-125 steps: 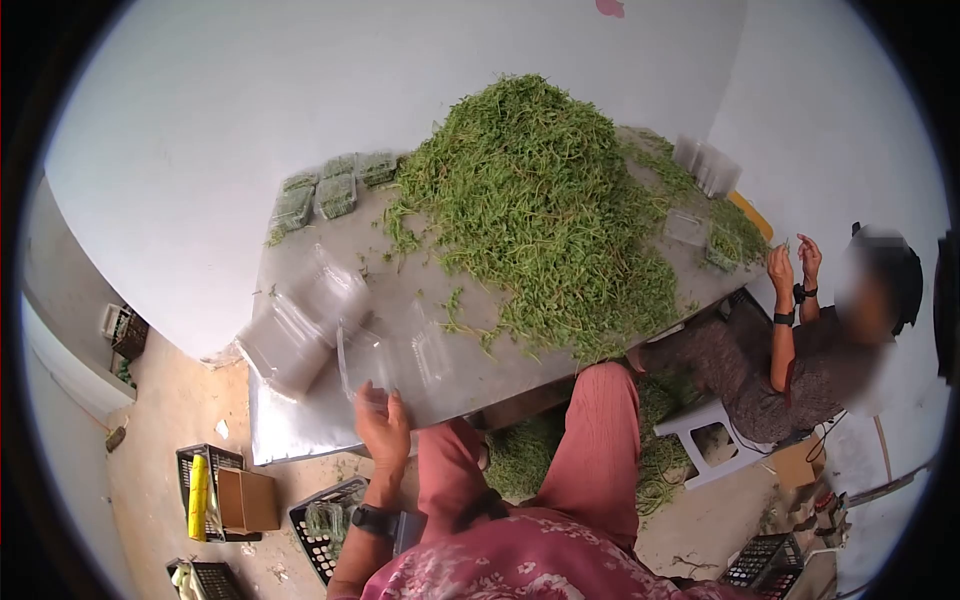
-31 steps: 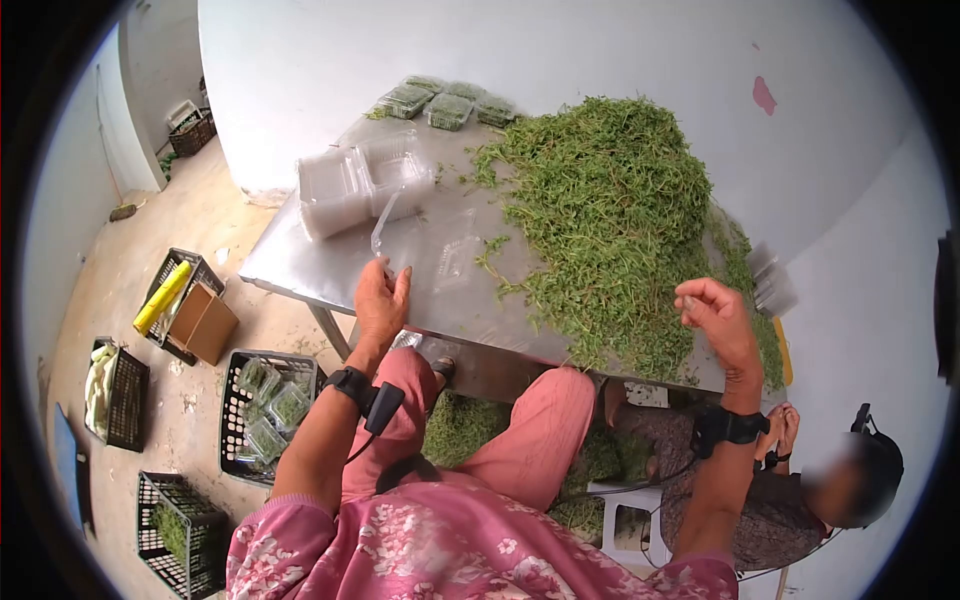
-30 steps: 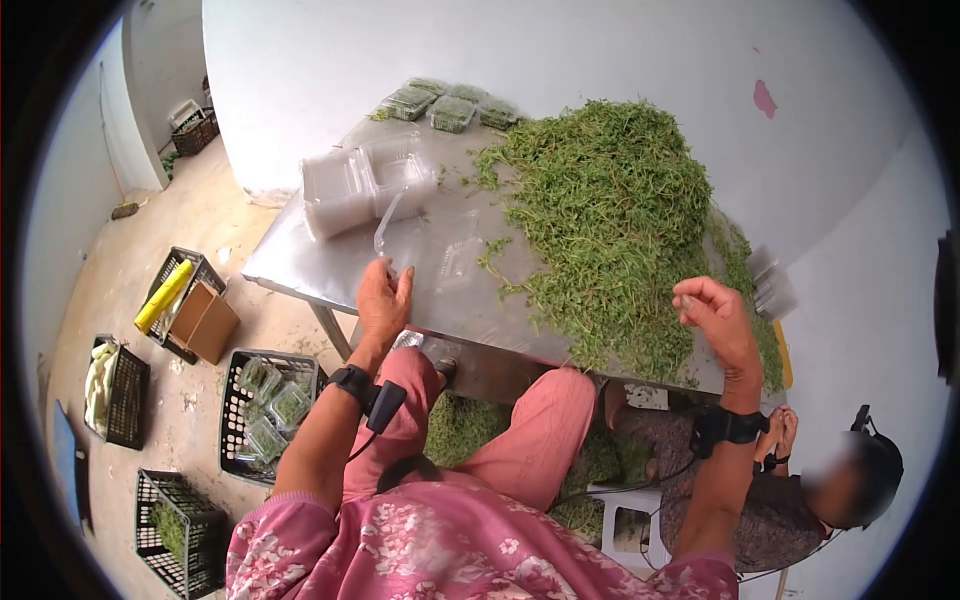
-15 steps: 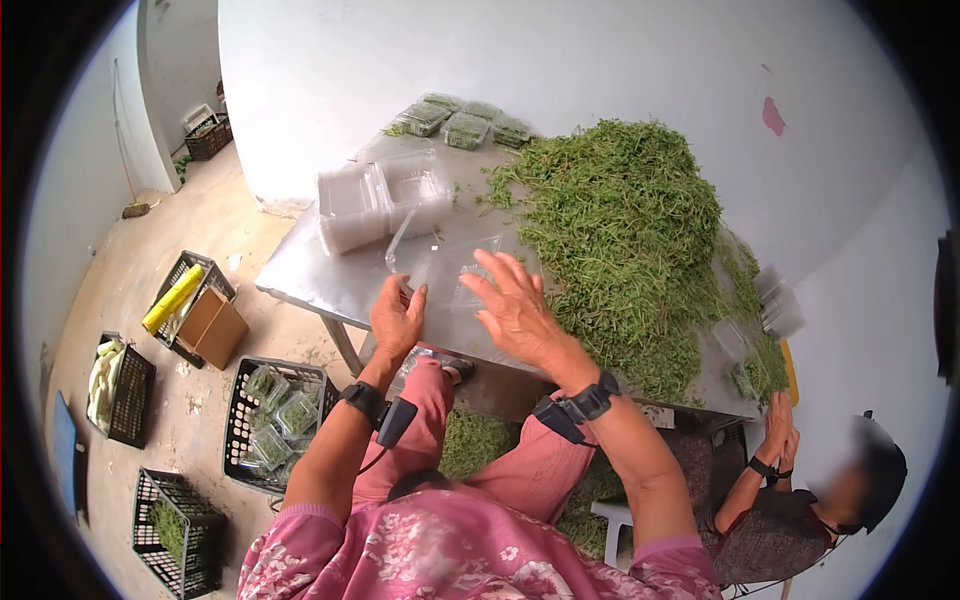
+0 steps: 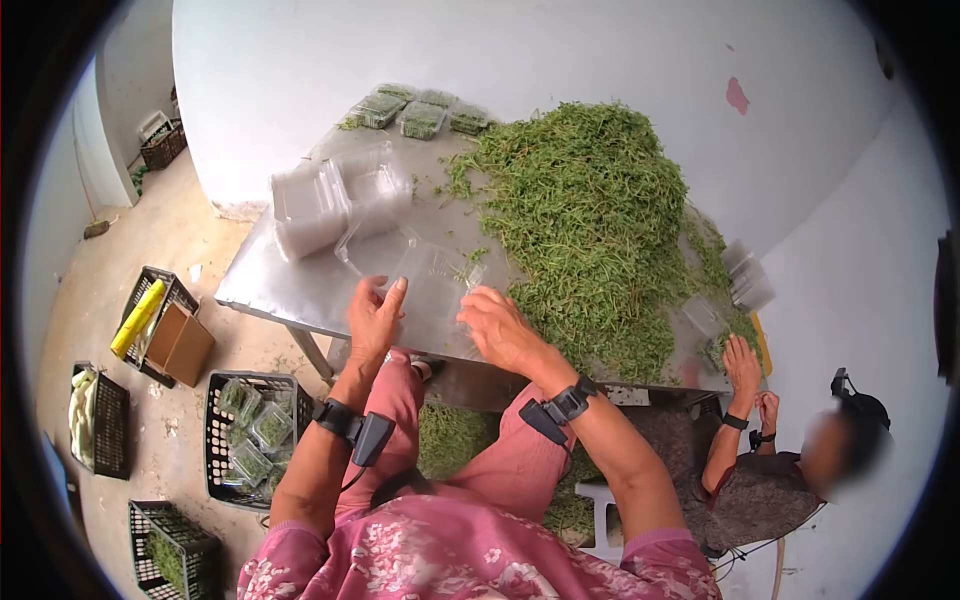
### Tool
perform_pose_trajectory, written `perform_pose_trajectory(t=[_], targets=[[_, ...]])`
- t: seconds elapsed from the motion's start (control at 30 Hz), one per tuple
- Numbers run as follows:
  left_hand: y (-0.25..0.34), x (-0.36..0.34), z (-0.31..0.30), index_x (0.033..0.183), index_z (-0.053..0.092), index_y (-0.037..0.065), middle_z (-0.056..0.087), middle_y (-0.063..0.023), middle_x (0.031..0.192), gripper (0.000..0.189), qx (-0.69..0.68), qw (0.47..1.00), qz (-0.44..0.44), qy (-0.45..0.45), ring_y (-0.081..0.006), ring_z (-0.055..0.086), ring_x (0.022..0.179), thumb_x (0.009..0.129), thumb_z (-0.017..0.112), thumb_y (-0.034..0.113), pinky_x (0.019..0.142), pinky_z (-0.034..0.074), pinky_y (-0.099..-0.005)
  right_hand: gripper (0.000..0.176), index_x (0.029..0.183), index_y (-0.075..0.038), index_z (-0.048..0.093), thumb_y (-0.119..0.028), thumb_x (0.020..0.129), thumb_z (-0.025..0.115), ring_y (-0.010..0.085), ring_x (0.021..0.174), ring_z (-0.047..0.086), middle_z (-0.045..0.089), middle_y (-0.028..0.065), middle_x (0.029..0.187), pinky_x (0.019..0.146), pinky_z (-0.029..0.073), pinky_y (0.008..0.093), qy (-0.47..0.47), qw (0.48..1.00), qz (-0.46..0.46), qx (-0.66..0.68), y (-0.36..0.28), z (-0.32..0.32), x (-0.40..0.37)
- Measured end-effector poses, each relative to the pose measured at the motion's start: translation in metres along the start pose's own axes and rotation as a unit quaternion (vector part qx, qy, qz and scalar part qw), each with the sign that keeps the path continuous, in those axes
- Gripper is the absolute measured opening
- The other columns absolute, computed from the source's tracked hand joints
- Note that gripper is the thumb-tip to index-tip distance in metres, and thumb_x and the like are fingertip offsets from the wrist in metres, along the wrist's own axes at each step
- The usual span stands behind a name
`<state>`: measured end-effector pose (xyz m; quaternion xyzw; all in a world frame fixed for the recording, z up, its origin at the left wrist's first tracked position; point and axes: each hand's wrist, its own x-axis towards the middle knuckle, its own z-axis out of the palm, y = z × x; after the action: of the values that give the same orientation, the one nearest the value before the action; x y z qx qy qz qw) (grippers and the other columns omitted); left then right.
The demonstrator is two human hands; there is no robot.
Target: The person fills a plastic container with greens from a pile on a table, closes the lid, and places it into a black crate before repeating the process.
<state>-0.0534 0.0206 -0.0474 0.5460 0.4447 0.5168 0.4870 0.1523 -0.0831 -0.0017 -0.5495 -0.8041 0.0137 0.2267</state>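
A clear plastic clamshell box (image 5: 436, 277) lies open on the metal table, its lid folded toward the stack. My left hand (image 5: 375, 318) is at its near left side, thumb and forefinger apart, with nothing visible between them. Along the box's right edge, the bent fingers of my right hand (image 5: 505, 332) grip the rim. A few green sprigs show at that edge. Just beyond stands a stack of empty clamshell boxes (image 5: 308, 212). A large heap of green leafy stems (image 5: 590, 220) rises to the right of my right hand.
Filled boxes (image 5: 422, 119) sit at the table's far end. Black crates stand on the floor at left, one holding filled packs (image 5: 270, 427), another a cardboard box (image 5: 180, 343). A co-worker (image 5: 770, 490) sits at right, near another stack of boxes (image 5: 750, 283).
My right hand has come down from above the table to the box's right edge. The open box now lies flatter between my hands. The view has shifted, and the co-worker's hands have moved apart.
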Motion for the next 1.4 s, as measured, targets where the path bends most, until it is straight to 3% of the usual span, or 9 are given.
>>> perform_pose_trajectory(t=[0.2,0.33,0.47,0.63,0.83,0.93,1.1,1.27,1.4], targets=[[-0.005,0.012,-0.003,0.089,0.061,-0.001,0.062,-0.0045,0.066,0.030,0.012,0.993,-0.068,-0.095,-0.0113,0.059,0.056,0.083,0.073,0.026,0.053,0.046,-0.0266,0.039,0.117,-0.006,0.060,0.002,0.079,0.059,0.0331,0.125,0.046,0.052,0.0145,0.127,0.100,0.041,0.0450,0.002,0.999,-0.024,-0.026,0.000,-0.004,0.007],[-0.008,0.009,-0.003,0.078,0.058,0.002,0.060,-0.0031,0.062,0.024,-0.017,0.996,-0.050,-0.077,-0.0094,0.056,0.054,0.083,0.072,0.021,0.051,0.045,-0.0257,0.044,0.120,-0.002,0.056,0.009,0.077,0.052,0.0339,0.121,0.049,0.055,0.0146,0.123,0.102,0.038,0.0432,0.066,0.989,0.012,-0.132,-0.018,-0.042,0.004],[-0.009,0.003,0.000,0.075,0.057,0.003,0.057,-0.0018,0.059,0.024,-0.005,0.997,-0.009,-0.071,-0.0086,0.053,0.050,0.085,0.071,0.019,0.047,0.043,-0.0256,0.040,0.120,-0.002,0.055,-0.001,0.080,0.062,0.0358,0.112,0.053,0.052,0.0177,0.121,0.092,0.045,0.0478,0.067,0.970,0.168,-0.161,0.033,-0.079,-0.016],[-0.006,-0.001,0.001,0.073,0.055,0.004,0.055,-0.0006,0.058,0.025,-0.008,0.998,0.009,-0.069,-0.0076,0.051,0.049,0.085,0.070,0.018,0.046,0.041,-0.0246,0.048,0.122,0.000,0.053,-0.012,0.081,0.073,0.0413,0.108,0.056,0.053,0.0212,0.119,0.086,0.050,0.0490,-0.073,0.885,0.381,-0.256,0.067,-0.114,-0.039],[-0.002,-0.006,0.000,0.073,0.053,0.004,0.054,0.0005,0.058,0.026,-0.034,0.997,-0.005,-0.075,-0.0068,0.050,0.049,0.086,0.071,0.018,0.044,0.041,-0.0244,0.035,0.117,-0.006,0.054,-0.009,0.085,0.067,0.0399,0.098,0.062,0.052,0.0225,0.120,0.078,0.055,0.0507,-0.131,0.860,0.381,-0.312,0.098,-0.096,-0.051],[0.002,-0.007,0.000,0.073,0.053,0.004,0.055,0.0002,0.059,0.026,-0.043,0.996,-0.017,-0.075,-0.0069,0.051,0.049,0.086,0.071,0.019,0.044,0.041,-0.0246,0.039,0.117,-0.008,0.057,-0.009,0.080,0.071,0.0393,0.095,0.061,0.056,0.0179,0.114,0.075,0.052,0.0518,-0.101,0.884,0.338,-0.307,0.120,-0.090,-0.057],[0.001,-0.004,0.000,0.074,0.054,0.004,0.057,-0.0014,0.061,0.027,-0.007,0.996,-0.027,-0.081,-0.0073,0.052,0.051,0.087,0.070,0.022,0.045,0.042,-0.0247,0.021,0.103,-0.004,0.062,-0.001,0.082,0.061,0.0350,0.074,0.060,0.060,0.0193,0.100,0.065,0.051,0.0463,0.093,0.942,0.271,-0.172,0.117,-0.120,-0.049],[-0.001,-0.004,0.002,0.075,0.054,0.003,0.058,-0.0020,0.062,0.028,-0.009,0.997,-0.025,-0.077,-0.0079,0.054,0.051,0.087,0.070,0.023,0.045,0.043,-0.0249,0.023,0.102,-0.002,0.064,0.002,0.081,0.058,0.0247,0.069,0.059,0.060,0.0160,0.092,0.063,0.048,0.0413,0.291,0.930,0.203,-0.095,0.091,-0.135,-0.023],[-0.001,-0.005,0.001,0.075,0.054,0.003,0.058,-0.0022,0.062,0.028,-0.030,0.997,-0.029,-0.071,-0.0084,0.054,0.050,0.087,0.070,0.023,0.046,0.044,-0.0249,0.031,0.110,-0.002,0.062,0.002,0.080,0.064,0.0200,0.071,0.059,0.060,0.0110,0.099,0.070,0.051,0.0340,0.092,0.974,0.202,-0.053,0.080,-0.120,-0.025]])
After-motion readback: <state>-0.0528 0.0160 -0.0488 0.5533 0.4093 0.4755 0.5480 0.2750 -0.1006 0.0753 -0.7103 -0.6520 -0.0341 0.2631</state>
